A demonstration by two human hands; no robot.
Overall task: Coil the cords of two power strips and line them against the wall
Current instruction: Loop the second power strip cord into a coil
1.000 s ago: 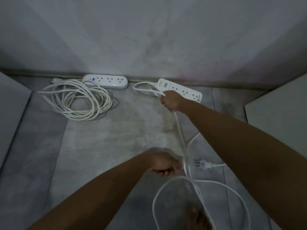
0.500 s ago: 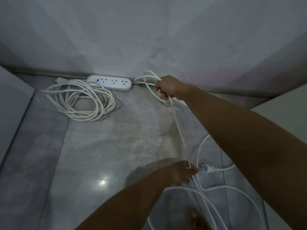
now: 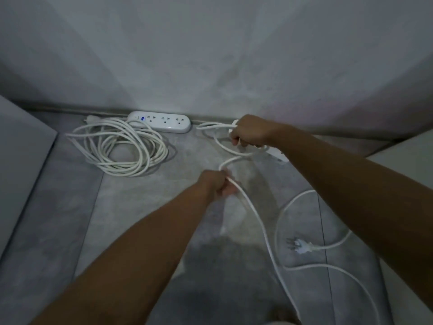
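Note:
A white power strip point(image 3: 164, 121) lies against the wall, its cord coiled point(image 3: 121, 148) on the floor to its left. My right hand point(image 3: 251, 132) grips loops of the second white cord point(image 3: 260, 221) near the wall. The second strip point(image 3: 280, 154) is mostly hidden under my right forearm. My left hand point(image 3: 216, 182) grips the same cord lower down, between the loops and the slack. That slack runs across the floor in wide curves to its plug point(image 3: 301, 246) at the right.
A grey wall point(image 3: 210, 55) rises behind the strips with a dark skirting line at its foot. Pale raised panels stand at the far left point(image 3: 21, 146) and far right point(image 3: 407, 160). The floor is grey tile.
My left hand has travelled up the cord toward the wall, bringing a new loop near my right hand. The right hand has dropped slightly toward the floor with its loops.

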